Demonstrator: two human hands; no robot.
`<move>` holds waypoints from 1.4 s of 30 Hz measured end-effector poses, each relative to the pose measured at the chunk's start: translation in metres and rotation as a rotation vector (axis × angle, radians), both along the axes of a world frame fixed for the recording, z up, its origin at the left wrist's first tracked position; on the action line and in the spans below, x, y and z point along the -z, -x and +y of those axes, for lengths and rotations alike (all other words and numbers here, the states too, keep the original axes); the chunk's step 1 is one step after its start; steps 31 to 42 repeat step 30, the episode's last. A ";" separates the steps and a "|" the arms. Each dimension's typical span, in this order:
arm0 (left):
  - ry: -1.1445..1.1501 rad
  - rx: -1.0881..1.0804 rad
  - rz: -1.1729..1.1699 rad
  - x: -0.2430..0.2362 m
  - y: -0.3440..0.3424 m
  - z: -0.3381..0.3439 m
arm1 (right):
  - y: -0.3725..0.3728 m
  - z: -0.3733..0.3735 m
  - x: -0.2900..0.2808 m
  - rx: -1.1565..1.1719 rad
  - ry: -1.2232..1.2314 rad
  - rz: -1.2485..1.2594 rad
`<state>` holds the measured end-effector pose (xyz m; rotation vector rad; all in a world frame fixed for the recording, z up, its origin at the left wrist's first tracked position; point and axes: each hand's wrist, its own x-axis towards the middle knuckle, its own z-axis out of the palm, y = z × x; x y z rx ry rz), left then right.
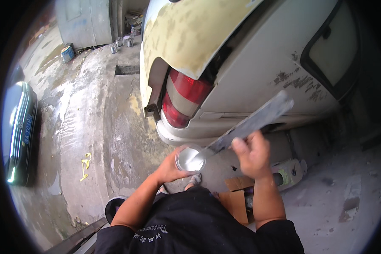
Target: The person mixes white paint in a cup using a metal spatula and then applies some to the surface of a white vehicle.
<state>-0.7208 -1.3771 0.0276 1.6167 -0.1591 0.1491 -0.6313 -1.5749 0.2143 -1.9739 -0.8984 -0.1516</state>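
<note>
My left hand [173,166] is wrapped round a clear plastic cup [191,169] with white liquid in it, held in front of my body. My right hand [253,155] grips a long flat grey stick [252,120], smeared with pale material. The stick slants: its lower end dips into the cup and its upper end points up to the right. Beyond my hands stands a white van [258,80]. Its rear corner panel [178,36] is coated yellowish and patchy, above a red and white tail light [186,95].
A cardboard box [233,206] lies by my feet, next to a long light-coloured part [292,173] on the ground. Another car [19,131] stands at the far left. Several small cans [125,42] and a blue bucket [67,53] are at the back left, near a recessed pit [127,70].
</note>
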 end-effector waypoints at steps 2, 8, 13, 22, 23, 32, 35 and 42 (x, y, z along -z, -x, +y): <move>0.028 0.004 0.063 -0.004 -0.001 -0.001 | -0.004 0.013 -0.001 0.005 -0.039 -0.043; -0.092 -0.009 -0.002 -0.009 0.002 0.013 | 0.010 0.013 -0.001 -0.145 0.008 -0.150; 0.002 0.030 0.004 -0.020 -0.001 0.007 | 0.005 0.029 -0.004 -0.121 0.153 -0.342; 0.038 0.053 0.072 -0.024 -0.005 0.016 | 0.003 0.035 -0.004 -0.053 0.147 -0.250; 0.068 0.046 0.077 -0.024 -0.004 0.019 | 0.008 0.044 0.003 -0.233 0.140 -0.444; -0.064 0.021 0.069 -0.023 0.004 0.031 | -0.010 0.041 -0.003 -0.059 0.004 -0.131; -0.064 0.021 0.069 -0.023 0.004 0.031 | -0.010 0.041 -0.003 -0.059 0.004 -0.131; -0.064 0.021 0.069 -0.023 0.004 0.031 | -0.010 0.041 -0.003 -0.059 0.004 -0.131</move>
